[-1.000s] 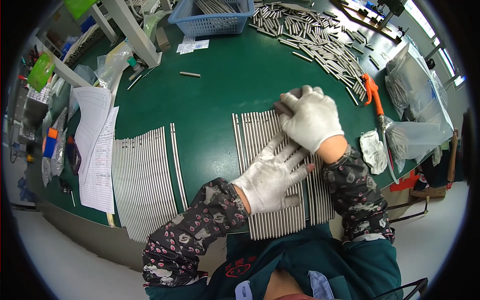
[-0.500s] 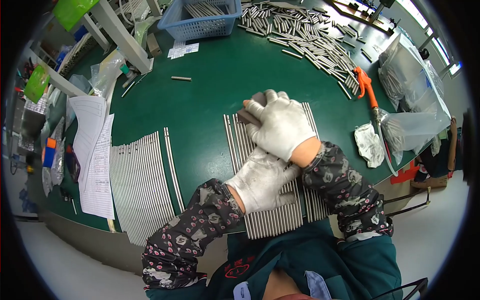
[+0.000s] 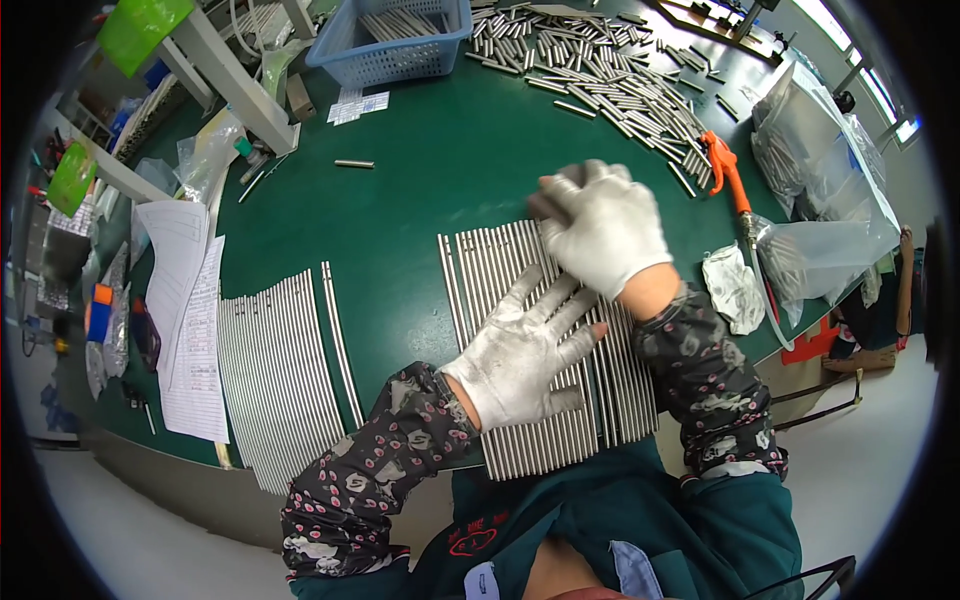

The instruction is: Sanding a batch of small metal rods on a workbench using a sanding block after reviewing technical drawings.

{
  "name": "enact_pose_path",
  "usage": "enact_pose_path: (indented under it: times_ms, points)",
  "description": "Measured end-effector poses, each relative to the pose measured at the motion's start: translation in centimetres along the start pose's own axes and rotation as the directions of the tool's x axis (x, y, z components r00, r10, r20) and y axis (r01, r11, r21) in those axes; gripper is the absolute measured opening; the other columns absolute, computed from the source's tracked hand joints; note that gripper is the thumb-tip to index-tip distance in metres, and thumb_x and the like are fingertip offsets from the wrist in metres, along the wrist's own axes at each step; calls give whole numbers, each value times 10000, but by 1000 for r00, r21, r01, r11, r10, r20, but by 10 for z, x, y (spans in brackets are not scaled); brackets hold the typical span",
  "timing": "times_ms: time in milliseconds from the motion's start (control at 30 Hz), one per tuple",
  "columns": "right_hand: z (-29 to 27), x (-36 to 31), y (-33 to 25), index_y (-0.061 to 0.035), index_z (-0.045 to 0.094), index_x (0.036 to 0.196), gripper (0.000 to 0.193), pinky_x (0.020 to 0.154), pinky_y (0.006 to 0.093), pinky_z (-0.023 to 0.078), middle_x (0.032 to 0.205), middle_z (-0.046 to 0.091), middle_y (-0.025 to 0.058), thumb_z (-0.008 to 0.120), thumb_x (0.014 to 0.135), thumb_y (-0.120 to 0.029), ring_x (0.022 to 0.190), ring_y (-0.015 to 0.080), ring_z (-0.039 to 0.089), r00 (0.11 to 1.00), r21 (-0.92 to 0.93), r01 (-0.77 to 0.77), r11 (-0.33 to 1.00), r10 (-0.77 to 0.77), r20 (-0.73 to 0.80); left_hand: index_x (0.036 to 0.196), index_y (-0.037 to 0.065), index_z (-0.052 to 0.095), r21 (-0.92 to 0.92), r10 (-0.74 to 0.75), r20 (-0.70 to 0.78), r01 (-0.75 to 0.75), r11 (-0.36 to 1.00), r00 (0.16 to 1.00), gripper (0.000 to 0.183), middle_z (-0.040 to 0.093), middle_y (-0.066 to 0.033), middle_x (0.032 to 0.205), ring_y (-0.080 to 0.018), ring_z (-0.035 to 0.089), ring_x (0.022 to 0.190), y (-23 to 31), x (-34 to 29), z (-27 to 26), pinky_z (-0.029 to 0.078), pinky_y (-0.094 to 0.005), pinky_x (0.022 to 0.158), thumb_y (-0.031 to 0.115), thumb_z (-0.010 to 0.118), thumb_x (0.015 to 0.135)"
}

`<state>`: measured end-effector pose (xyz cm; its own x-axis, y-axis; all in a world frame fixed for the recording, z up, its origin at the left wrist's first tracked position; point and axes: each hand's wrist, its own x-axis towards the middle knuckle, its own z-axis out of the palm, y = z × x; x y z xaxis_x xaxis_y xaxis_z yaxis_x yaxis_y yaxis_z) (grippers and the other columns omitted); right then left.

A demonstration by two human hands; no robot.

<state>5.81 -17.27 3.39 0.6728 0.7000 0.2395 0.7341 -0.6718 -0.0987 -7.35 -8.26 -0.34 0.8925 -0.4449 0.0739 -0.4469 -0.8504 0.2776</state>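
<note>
My left hand (image 3: 520, 355), in a white glove with bare fingertips, lies with fingers spread on a row of metal rods (image 3: 540, 450) set side by side. Over the far end of this row, my right hand (image 3: 605, 225), gloved the same way, is closed around a grey-brown block (image 3: 548, 207), slightly blurred. Whether the block touches the rods I cannot tell. Much of the row's middle is hidden under both hands. Farther left lies a second row of metal rods (image 3: 280, 380), with a few rods (image 3: 340, 345) set apart on its right side.
A blue basket (image 3: 390, 65) holding rods stands at the back, left of a heap of short metal rods (image 3: 620, 90). An orange air gun (image 3: 730, 175), a white crumpled cloth (image 3: 733, 290) and plastic bags (image 3: 820, 180) are on the right. Paper sheets (image 3: 190, 330) lie at the left.
My right hand with the block has moved right, uncovering the rods' far ends. My left hand's fingers have spread wider on the rods. The whole view has shifted slightly.
</note>
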Motion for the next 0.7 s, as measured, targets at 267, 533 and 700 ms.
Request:
enact_pose_path:
  times_ms: [267, 533, 700]
  points:
    - [-7, -3, 53, -143, 716, 1055, 339, 827, 424, 510, 1000, 650, 157, 618, 797, -340, 952, 344, 608, 984, 55, -166, 985, 168, -50, 1363, 127, 473, 64, -7, 4, 7, 998, 1000, 769, 397, -143, 1452, -318, 299, 1396, -1, -5, 2, 115, -557, 1165, 605, 592, 772]
    - [29, -21, 80, -145, 675, 1172, 444, 928, 432, 469, 1138, 598, 237, 656, 758, -305, 1061, 386, 574, 908, 275, -126, 953, 222, -354, 1345, 112, 490, 40, 6, 21, -6, 999, 1000, 776, 408, -142, 1447, -316, 320, 1388, -1, -1, -1, 141, -558, 1159, 548, 679, 730]
    - [28, -19, 85, -147, 667, 1181, 449, 910, 439, 474, 1138, 593, 220, 669, 755, -290, 1044, 377, 571, 885, 282, -118, 952, 229, -406, 1353, 97, 482, 62, 19, 35, -21, 998, 999, 763, 419, -133, 1442, -311, 335, 1381, 6, 21, -19, 169, -547, 1157, 527, 672, 751]
